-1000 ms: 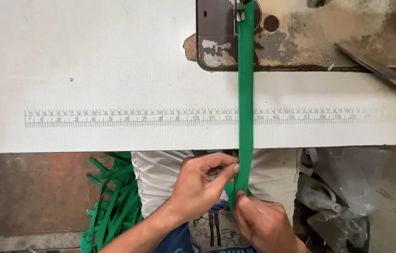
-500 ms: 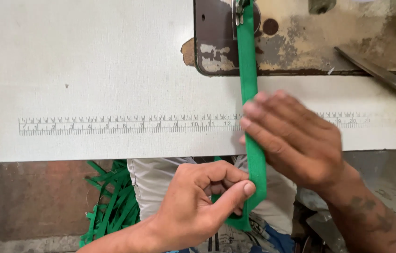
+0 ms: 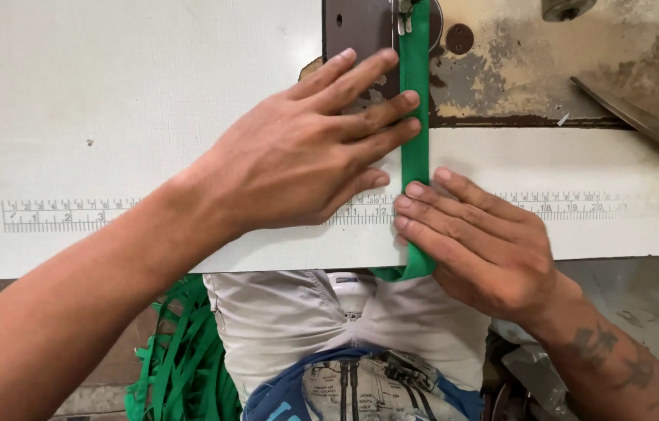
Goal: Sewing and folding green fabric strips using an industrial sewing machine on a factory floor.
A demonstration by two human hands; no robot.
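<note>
Ruler scale point(image 3: 189, 212), printed along the near part of the white table point(image 3: 111, 93), runs from 9 o'clock to 3 o'clock under both hands. Green fabric strip point(image 3: 415, 117) lies straight from the sewing machine's presser foot point(image 3: 403, 12) at 12 o'clock down to the table edge at 6 o'clock, where it drops off. Left hand point(image 3: 306, 156) rests flat, fingers extended and slightly spread, fingertips touching the strip's left edge over the dark machine plate point(image 3: 361, 31). Right hand point(image 3: 485, 242) lies flat, fingers together, tips pressing the strip near the scale. Neither hand grips. Heap of green strips point(image 3: 181, 359) hangs at 7 o'clock.
</note>
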